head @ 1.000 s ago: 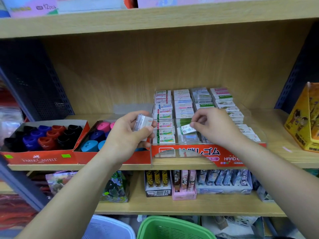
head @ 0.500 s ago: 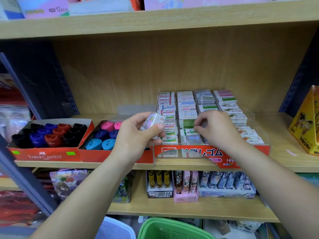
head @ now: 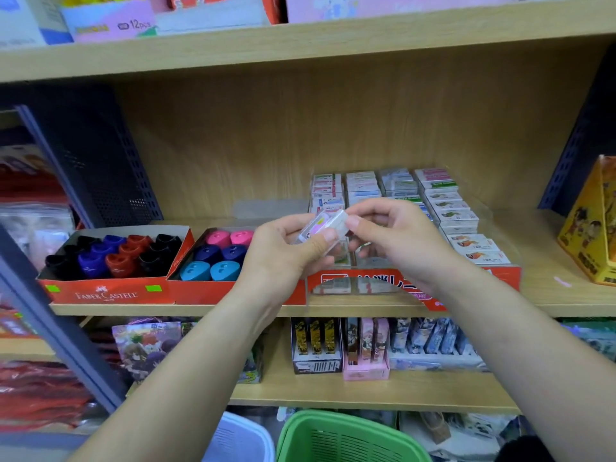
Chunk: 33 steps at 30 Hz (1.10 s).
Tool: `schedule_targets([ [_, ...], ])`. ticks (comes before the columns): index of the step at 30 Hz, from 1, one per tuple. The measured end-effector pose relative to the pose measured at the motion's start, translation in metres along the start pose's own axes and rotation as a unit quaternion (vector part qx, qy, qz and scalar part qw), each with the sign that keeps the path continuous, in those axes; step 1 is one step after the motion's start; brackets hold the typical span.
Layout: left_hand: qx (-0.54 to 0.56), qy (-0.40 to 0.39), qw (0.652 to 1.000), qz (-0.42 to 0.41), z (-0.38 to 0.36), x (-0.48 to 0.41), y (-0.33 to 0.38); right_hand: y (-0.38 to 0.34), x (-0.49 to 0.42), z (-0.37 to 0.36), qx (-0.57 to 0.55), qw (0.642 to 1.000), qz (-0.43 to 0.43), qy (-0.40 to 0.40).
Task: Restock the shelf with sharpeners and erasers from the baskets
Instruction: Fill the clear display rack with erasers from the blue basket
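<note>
My left hand [head: 283,258] grips a small stack of wrapped erasers [head: 325,225] in front of the clear eraser display box [head: 500,278] on the middle shelf. My right hand [head: 396,238] pinches the right end of the top eraser with thumb and forefinger. Rows of boxed erasers [head: 446,208] fill the display behind my hands. Left of it stand two red sharpener trays: one with pink, blue and cyan sharpeners [head: 220,258], one with black, blue and red sharpeners [head: 113,255].
A green basket [head: 340,438] and a pale blue basket [head: 243,441] sit on the floor below. A yellow box [head: 590,228] stands at the shelf's right end. Card packs [head: 366,348] line the lower shelf. The upper shelf board [head: 300,48] hangs overhead.
My right hand left the display's front row and came up to the erasers held in my left hand. The left hand shifted slightly right and up.
</note>
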<state>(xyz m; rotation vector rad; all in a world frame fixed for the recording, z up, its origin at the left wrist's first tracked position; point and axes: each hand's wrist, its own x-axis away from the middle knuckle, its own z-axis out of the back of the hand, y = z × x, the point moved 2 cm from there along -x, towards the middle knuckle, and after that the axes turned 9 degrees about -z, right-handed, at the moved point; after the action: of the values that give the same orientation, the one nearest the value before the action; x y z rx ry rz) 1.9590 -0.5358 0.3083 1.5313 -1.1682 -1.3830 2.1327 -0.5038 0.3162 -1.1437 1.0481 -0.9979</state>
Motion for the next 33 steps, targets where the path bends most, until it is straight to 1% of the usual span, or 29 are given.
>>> schedule_targets([
  [2,0.045,-0.017,0.999,0.008,0.003,0.001,0.002,0.002,0.000,0.002,-0.019,0.999,-0.029,-0.005],
  [5,0.062,-0.017,0.998,0.017,0.004,0.002,0.003,0.004,0.000,0.001,-0.042,0.997,-0.060,-0.018],
  [8,0.046,-0.009,0.999,0.015,0.003,0.002,0.003,-0.001,0.003,0.001,-0.051,0.998,-0.037,-0.012],
  [11,0.033,0.007,0.999,0.021,0.000,0.001,0.001,-0.005,0.007,0.005,0.001,1.000,-0.004,-0.023],
  [13,0.011,0.023,0.999,0.022,0.000,-0.001,-0.001,-0.005,0.008,0.011,0.016,1.000,-0.008,-0.002],
  [15,-0.017,0.037,0.999,0.026,0.001,-0.004,-0.003,-0.004,0.006,0.021,-0.003,0.999,-0.025,0.044],
  [17,-0.044,0.035,0.998,0.030,0.002,-0.006,-0.004,-0.003,0.005,0.034,-0.023,0.996,-0.034,0.081],
  [18,-0.061,0.028,0.997,0.029,0.001,-0.007,-0.004,-0.003,0.005,0.043,-0.015,0.995,-0.030,0.096],
  [21,-0.124,-0.009,0.992,0.010,-0.012,-0.009,-0.005,-0.004,0.009,0.081,0.069,0.987,-0.003,0.146],
  [23,-0.169,-0.028,0.985,-0.014,-0.025,-0.014,-0.005,-0.007,0.015,0.112,0.135,0.975,-0.009,0.176],
  [26,-0.234,-0.045,0.970,-0.052,-0.044,-0.026,-0.007,-0.003,0.018,0.153,0.236,0.944,-0.026,0.230],
  [28,-0.255,-0.033,0.964,-0.071,-0.054,-0.034,-0.009,0.000,0.015,0.167,0.301,0.918,-0.025,0.258],
  [30,-0.266,-0.022,0.962,-0.067,-0.059,-0.039,-0.012,0.003,0.013,0.170,0.331,0.908,-0.029,0.256],
  [33,-0.248,-0.024,0.968,-0.044,-0.060,-0.041,-0.017,0.009,0.008,0.165,0.340,0.910,-0.045,0.234],
])
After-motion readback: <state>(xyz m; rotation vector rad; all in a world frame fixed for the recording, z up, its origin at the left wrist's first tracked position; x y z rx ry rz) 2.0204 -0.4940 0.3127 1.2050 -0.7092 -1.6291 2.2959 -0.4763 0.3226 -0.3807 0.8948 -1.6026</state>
